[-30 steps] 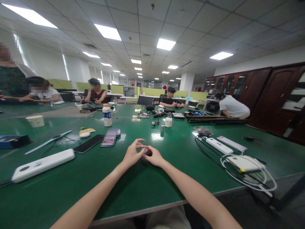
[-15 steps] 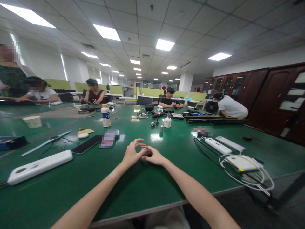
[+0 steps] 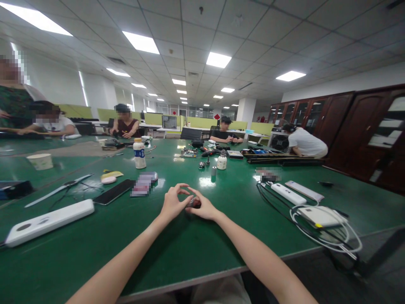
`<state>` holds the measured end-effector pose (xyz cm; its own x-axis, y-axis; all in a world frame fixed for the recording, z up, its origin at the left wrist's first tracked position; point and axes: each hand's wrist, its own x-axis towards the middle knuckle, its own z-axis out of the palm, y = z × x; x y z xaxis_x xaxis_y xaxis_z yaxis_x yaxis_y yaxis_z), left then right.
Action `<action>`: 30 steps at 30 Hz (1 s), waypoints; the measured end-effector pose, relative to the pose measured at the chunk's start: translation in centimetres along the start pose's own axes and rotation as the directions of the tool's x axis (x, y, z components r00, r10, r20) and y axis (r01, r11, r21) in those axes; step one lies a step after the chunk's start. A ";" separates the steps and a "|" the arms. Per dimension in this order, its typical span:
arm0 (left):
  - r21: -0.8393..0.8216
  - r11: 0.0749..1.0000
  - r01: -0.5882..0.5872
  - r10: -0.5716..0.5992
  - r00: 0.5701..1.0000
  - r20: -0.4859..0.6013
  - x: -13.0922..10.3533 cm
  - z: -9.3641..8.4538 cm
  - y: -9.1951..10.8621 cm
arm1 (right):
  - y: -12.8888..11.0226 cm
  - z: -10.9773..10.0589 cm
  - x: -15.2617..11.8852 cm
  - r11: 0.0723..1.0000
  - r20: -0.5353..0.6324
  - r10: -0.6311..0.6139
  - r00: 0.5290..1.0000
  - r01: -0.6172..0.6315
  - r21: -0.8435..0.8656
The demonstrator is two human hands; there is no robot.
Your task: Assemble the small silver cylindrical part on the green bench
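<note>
Above the green table my left hand (image 3: 173,203) and my right hand (image 3: 205,207) meet with curved fingers. A small grey metal part (image 3: 191,202) sits between them, mostly covered by the fingers. My right hand wraps round it from the right, and my left thumb presses towards it from the left. The part's exact kind is hidden. Beyond the hands stand a grey metal cylinder (image 3: 214,171), a small dark metal piece (image 3: 208,161) and a shiny metal piece (image 3: 201,165). A squat white bottle (image 3: 222,161) is behind the cylinder.
To the left lie a white power bank-like device (image 3: 50,221), a black phone (image 3: 114,192) and a tall drink bottle (image 3: 139,154). On the right are coiled cables (image 3: 292,215) and white devices (image 3: 288,194). Several people work around the table (image 3: 177,257).
My right fingers have reached slightly closer over my left fingertips, and the grey part shows a little more. The whole view has shifted slightly; the table items stay put.
</note>
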<state>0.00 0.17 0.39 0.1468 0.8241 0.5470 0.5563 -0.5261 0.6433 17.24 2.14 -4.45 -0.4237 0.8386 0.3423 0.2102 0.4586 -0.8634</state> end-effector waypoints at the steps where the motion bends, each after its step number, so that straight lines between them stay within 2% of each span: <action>1: 0.004 1.000 0.008 -0.008 1.000 0.003 0.0 -0.1 0.0 | -0.2 -0.1 -0.1 0.999 0.000 -0.009 1.000 0.009 -0.043; 5: -0.061 0.998 0.005 -0.002 0.999 0.053 0.1 -0.3 0.0 | -1.0 -0.4 -0.2 0.975 0.000 -0.028 1.000 0.027 -0.221; 8: -0.103 0.995 -0.017 0.023 0.998 0.055 0.1 -0.2 0.3 | -1.1 -0.3 -0.2 0.959 0.008 -0.042 0.999 0.043 -0.281; 11: -0.086 0.996 0.000 -0.004 0.999 -0.037 0.3 -0.4 0.2 | -0.6 -0.1 -0.1 0.966 -0.007 -0.036 0.999 0.033 -0.257; 14: -0.026 0.997 0.067 -0.069 0.992 -0.107 0.4 -1.0 -1.0 | -0.1 0.1 -0.1 0.991 -0.007 -0.013 1.000 0.012 -0.133; 19: 0.123 0.986 0.113 -0.127 0.985 0.114 -0.1 -1.7 -4.7 | 0.1 0.2 -0.1 1.000 0.000 0.014 1.000 -0.014 -0.019; 22: 0.145 0.979 0.146 -0.170 0.971 0.168 -0.4 -1.7 -5.9 | -0.1 0.1 -0.2 1.000 -0.004 0.017 1.000 -0.017 -0.023; 26: 0.141 0.979 0.145 -0.159 0.982 0.098 -0.3 -1.6 -5.0 | -0.2 0.2 -0.2 1.000 -0.007 0.017 1.000 -0.017 -0.020; 30: -0.031 0.997 0.072 -0.074 0.994 -0.079 0.0 -1.1 -2.5 | -0.1 0.2 -0.2 1.000 0.002 0.010 1.000 -0.010 -0.022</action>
<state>-2.33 1.19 -0.63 0.0399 0.8415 0.5388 0.5397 -0.4720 0.6971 17.15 1.90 -4.47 -0.4233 0.8426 0.3329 0.2341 0.4567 -0.8583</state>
